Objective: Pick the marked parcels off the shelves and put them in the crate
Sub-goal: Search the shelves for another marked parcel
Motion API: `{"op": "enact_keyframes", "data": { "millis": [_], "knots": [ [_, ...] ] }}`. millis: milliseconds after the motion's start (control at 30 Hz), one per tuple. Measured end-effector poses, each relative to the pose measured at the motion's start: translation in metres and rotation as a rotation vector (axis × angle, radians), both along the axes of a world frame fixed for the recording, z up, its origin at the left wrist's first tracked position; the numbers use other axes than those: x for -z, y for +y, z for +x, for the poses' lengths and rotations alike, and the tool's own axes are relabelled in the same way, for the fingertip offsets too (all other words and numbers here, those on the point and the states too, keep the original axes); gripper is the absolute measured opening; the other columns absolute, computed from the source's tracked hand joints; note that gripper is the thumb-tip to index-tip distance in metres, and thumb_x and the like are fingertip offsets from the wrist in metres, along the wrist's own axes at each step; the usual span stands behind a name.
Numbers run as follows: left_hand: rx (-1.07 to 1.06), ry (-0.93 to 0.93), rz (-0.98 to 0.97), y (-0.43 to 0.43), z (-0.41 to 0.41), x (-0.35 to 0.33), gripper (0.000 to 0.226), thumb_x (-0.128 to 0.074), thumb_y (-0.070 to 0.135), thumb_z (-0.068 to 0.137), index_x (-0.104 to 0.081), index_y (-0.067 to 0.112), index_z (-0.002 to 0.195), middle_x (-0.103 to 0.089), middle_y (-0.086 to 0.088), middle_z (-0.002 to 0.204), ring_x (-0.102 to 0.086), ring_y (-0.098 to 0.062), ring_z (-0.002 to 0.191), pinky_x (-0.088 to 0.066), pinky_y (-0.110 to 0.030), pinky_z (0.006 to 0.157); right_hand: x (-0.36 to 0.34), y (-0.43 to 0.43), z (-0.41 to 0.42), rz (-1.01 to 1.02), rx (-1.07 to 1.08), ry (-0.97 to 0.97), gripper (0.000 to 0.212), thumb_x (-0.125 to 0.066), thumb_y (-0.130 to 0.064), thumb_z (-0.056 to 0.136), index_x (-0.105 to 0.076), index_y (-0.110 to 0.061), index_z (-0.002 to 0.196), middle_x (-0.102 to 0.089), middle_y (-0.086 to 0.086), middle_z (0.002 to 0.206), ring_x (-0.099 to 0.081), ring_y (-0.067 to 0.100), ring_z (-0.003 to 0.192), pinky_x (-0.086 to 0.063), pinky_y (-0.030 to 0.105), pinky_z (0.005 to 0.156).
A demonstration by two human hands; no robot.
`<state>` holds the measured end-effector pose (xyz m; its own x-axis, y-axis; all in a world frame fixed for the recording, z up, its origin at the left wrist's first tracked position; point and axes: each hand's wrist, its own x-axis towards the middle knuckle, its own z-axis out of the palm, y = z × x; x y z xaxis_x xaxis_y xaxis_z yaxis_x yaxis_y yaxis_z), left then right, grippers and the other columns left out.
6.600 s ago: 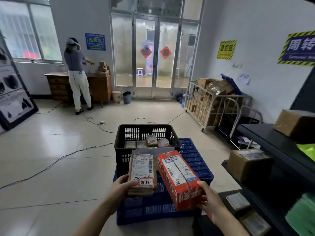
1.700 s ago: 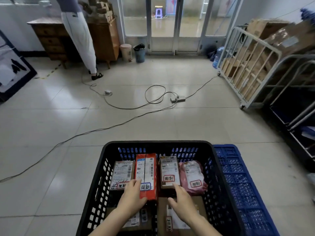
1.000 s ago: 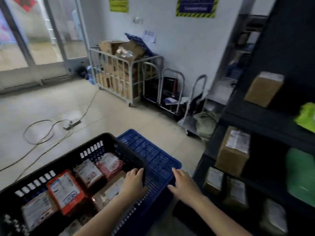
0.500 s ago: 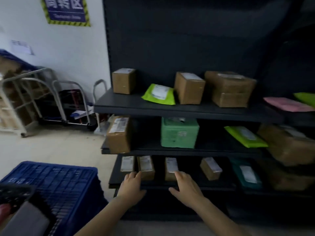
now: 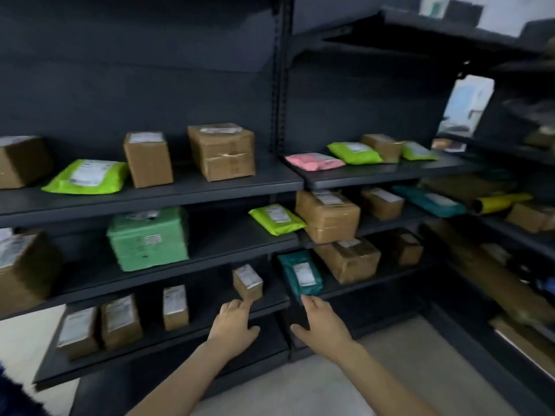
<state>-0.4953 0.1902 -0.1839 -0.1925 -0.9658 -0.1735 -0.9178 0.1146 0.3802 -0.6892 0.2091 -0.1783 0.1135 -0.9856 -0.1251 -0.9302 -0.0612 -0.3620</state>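
Dark shelves (image 5: 192,187) hold many parcels. My left hand (image 5: 232,325) is empty with relaxed fingers, stretched out just below a small brown box (image 5: 247,282) on the lowest shelf. My right hand (image 5: 319,324) is also empty, its fingertips near the lower end of a dark teal mailer (image 5: 301,273). Whether either hand touches a parcel I cannot tell. Three more small brown boxes (image 5: 175,307) stand to the left on that shelf. The crate is out of view. No marks show on the parcels in this blurred frame.
The top shelf carries brown boxes (image 5: 222,154), lime mailers (image 5: 87,177) and a pink mailer (image 5: 315,161). The middle shelf holds a green parcel (image 5: 148,238) and a taped box (image 5: 329,216). A second shelving unit (image 5: 510,235) juts out on the right. Pale floor (image 5: 300,385) lies below.
My view has swung right from the crate to the shelves. Both hands, empty since setting the two parcels in the crate, have moved right along the lowest shelf to the small box and teal mailer.
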Motion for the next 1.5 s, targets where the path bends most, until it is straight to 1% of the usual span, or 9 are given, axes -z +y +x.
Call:
{"op": "enact_keyframes", "data": {
  "millis": [100,333,467,767,900,1067,1233,1333,1500],
  "knots": [
    [0.088,-0.02,0.021,-0.011,-0.057,0.002,0.067,-0.051,0.036,0.09,-0.023,0.017,0.148,-0.035,-0.008,0.146,-0.03,-0.027,0.135,-0.034,-0.032,0.108,0.0,0.003,-0.054,-0.006,0.081,0.017,0.072,-0.045,-0.045,0.093,-0.011,-0.015,0.149,-0.021,0.005,0.154,-0.023,0.023,0.139,-0.027,0.029,0.111],
    [0.234,0.022,0.022,-0.058,-0.171,0.013,0.066,-0.051,0.037,0.091,-0.025,0.014,0.148,-0.038,-0.008,0.145,-0.032,-0.025,0.134,-0.032,-0.031,0.109,0.009,-0.005,-0.169,0.015,0.269,-0.013,0.071,-0.046,-0.042,0.094,-0.013,-0.014,0.15,-0.02,0.005,0.154,-0.019,0.022,0.141,-0.026,0.028,0.113],
    [0.295,0.062,0.033,-0.098,-0.239,0.023,0.066,-0.05,0.037,0.092,-0.023,0.015,0.148,-0.036,-0.008,0.146,-0.03,-0.023,0.135,-0.03,-0.028,0.11,0.012,-0.034,-0.234,0.017,0.344,0.011,0.07,-0.046,-0.042,0.094,-0.014,-0.014,0.15,-0.02,0.004,0.154,-0.018,0.021,0.142,-0.027,0.029,0.112],
    [0.399,0.073,0.061,-0.199,-0.367,0.031,0.055,-0.051,0.036,0.091,-0.037,0.015,0.14,-0.044,-0.011,0.137,-0.037,-0.026,0.127,-0.039,-0.032,0.102,0.019,-0.116,-0.35,0.042,0.473,0.001,0.069,-0.046,-0.041,0.094,-0.015,-0.014,0.149,-0.021,0.004,0.154,-0.019,0.02,0.141,-0.027,0.03,0.111],
    [0.418,0.065,0.057,-0.234,-0.411,0.028,0.053,-0.052,0.036,0.091,-0.041,0.014,0.137,-0.045,-0.01,0.137,-0.04,-0.025,0.126,-0.038,-0.031,0.103,0.016,-0.145,-0.392,0.06,0.482,-0.02,0.07,-0.045,-0.041,0.095,-0.013,-0.012,0.15,-0.019,0.006,0.155,-0.017,0.021,0.142,-0.026,0.03,0.112],
    [0.411,0.039,0.057,-0.261,-0.462,0.037,0.057,-0.052,0.039,0.09,-0.036,0.018,0.141,-0.043,-0.007,0.14,-0.039,-0.023,0.128,-0.037,-0.033,0.105,0.024,-0.176,-0.447,0.085,0.484,-0.039,0.069,-0.046,-0.039,0.095,-0.014,-0.011,0.149,-0.019,0.007,0.154,-0.017,0.023,0.142,-0.026,0.031,0.113],
    [0.353,0.055,0.099,-0.279,-0.512,0.054,0.063,-0.051,0.04,0.091,-0.029,0.019,0.147,-0.035,-0.004,0.148,-0.036,-0.02,0.132,-0.031,-0.027,0.11,0.042,-0.203,-0.515,0.123,0.445,-0.039,0.068,-0.044,-0.039,0.096,-0.014,-0.011,0.149,-0.019,0.008,0.155,-0.018,0.023,0.142,-0.025,0.03,0.112],
    [0.283,0.031,0.138,-0.287,-0.552,0.067,0.062,-0.048,0.039,0.093,-0.026,0.019,0.148,-0.033,-0.004,0.148,-0.036,-0.02,0.132,-0.033,-0.024,0.108,0.058,-0.226,-0.567,0.154,0.397,-0.05,0.068,-0.044,-0.04,0.096,-0.015,-0.01,0.149,-0.019,0.008,0.155,-0.019,0.023,0.141,-0.025,0.03,0.113],
    [0.146,-0.01,0.263,-0.297,-0.633,0.088,0.056,-0.052,0.036,0.09,-0.036,0.016,0.14,-0.038,-0.008,0.144,-0.037,-0.024,0.13,-0.035,-0.032,0.108,0.084,-0.267,-0.661,0.269,0.266,-0.057,0.067,-0.043,-0.039,0.097,-0.014,-0.009,0.149,-0.02,0.009,0.154,-0.021,0.026,0.141,-0.026,0.03,0.112]
  ]
}}
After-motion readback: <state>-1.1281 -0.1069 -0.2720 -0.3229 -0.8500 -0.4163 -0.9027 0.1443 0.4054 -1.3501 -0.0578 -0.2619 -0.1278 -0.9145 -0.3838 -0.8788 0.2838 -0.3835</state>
